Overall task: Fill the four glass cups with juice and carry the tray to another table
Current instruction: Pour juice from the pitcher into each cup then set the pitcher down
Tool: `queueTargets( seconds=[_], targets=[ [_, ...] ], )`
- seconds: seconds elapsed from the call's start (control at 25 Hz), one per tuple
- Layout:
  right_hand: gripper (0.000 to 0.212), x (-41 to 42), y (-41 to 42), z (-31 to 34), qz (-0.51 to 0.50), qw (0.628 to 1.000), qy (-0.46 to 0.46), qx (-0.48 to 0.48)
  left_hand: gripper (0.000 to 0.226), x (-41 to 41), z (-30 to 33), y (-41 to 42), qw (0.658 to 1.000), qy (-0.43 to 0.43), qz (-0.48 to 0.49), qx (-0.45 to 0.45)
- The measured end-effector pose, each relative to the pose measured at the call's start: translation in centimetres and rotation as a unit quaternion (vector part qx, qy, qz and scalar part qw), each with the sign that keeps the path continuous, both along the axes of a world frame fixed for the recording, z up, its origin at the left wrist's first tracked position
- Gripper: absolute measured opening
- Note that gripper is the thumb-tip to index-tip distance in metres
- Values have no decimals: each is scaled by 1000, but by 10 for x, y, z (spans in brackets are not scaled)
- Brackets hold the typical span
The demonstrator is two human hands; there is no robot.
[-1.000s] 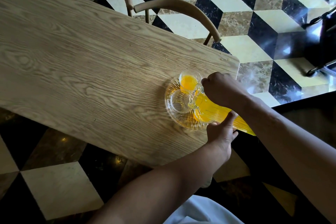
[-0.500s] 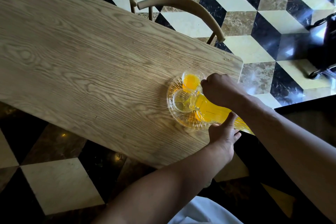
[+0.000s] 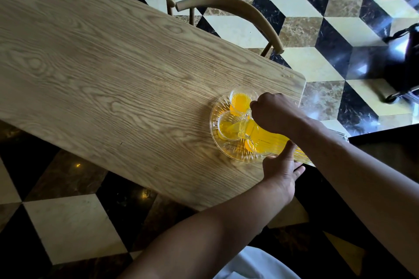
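Tray (image 3: 226,154) on table (image 3: 113,75) near its right corner, cups (image 3: 241,99) on tray, chairs (image 3: 238,9) behind table

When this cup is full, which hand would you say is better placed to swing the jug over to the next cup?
Right. The right hand already grips the jug up near its spout, over the cups on the tray, so it probably steers. The left hand only props the jug's base.

One head-worn wide-angle view looks steeply down and forward, tilted so the counter (image 3: 113,79) runs diagonally. It sits close above its near corner, with both forearms entering from the lower right and the checkered floor (image 3: 294,4) beyond.
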State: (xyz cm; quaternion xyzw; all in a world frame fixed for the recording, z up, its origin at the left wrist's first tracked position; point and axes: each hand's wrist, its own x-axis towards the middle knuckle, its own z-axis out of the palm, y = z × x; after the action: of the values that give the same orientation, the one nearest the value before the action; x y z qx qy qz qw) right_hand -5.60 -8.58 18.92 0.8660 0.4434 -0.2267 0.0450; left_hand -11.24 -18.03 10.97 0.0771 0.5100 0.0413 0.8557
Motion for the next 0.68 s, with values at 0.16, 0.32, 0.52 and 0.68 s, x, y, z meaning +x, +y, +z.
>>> queueTargets(
  seconds=[0.16,0.32,0.52,0.68],
  targets=[
    [37,0,2,-2,-3,1000,2,-7,54,2,1,-1,1000,-8,-1,-2],
    [34,-1,6,-2,-6,1000,1,-16,69,2,2,0,1000,-8,-1,6],
    [33,-2,12,0,-37,999,20,-16,70,2,5,3,1000,-13,2,5],
    [32,-2,16,0,-39,999,25,-22,67,5,7,7,1000,-13,3,0]
  ],
)
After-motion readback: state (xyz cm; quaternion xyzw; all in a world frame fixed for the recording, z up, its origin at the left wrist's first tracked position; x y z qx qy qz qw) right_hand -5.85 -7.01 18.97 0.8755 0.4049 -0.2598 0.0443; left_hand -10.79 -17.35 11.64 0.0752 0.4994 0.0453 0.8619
